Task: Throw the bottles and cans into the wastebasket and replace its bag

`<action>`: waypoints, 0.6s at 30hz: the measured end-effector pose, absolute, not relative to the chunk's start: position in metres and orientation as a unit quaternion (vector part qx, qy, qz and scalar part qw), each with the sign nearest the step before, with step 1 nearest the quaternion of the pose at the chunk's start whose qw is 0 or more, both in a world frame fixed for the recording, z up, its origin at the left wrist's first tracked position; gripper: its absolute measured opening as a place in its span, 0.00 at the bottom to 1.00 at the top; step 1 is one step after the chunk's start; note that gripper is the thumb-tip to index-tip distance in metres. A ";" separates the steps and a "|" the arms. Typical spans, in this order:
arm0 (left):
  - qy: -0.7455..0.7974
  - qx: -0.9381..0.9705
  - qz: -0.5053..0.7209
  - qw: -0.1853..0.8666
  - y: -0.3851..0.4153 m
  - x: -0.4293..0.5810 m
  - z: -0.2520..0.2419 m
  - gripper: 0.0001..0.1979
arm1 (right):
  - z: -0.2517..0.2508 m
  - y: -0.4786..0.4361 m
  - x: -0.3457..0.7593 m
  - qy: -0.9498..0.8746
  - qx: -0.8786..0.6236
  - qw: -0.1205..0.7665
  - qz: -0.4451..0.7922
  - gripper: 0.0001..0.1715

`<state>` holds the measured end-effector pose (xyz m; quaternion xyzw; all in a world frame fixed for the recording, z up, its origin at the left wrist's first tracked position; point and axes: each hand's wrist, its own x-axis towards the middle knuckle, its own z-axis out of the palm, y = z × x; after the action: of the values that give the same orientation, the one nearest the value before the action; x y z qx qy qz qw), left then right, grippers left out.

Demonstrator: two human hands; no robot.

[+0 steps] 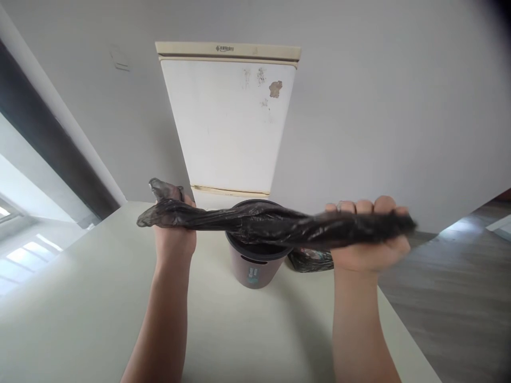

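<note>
A crumpled black plastic bag (263, 222) is stretched sideways between both my hands, above the table. My left hand (172, 229) is closed on its left end, where a loose tip sticks up. My right hand (369, 239) is closed round its right end, palm toward me, fingers curled over the top. Right behind and below the bag's middle stands a small round brownish bin (252, 268) with a dark rim and a label on its front. The bag hides most of the bin's mouth.
The bin stands on a pale table (99, 308) whose right edge runs diagonally past my right arm. A second bunched black bag (309, 260) lies beside the bin. A white fridge (227, 117) stands against the wall behind. Grey wood floor (451, 303) lies to the right.
</note>
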<state>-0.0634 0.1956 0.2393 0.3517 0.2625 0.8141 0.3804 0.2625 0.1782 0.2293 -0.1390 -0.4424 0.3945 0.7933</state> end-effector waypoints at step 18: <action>0.316 0.522 0.602 0.515 0.136 0.002 0.245 0.17 | 0.244 0.140 0.218 -0.725 -0.316 0.535 0.298 0.06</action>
<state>0.0018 0.1363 0.2447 0.5222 0.3159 0.6020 0.5148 0.2175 0.1395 0.2444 -0.3156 -0.7247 0.2981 0.5351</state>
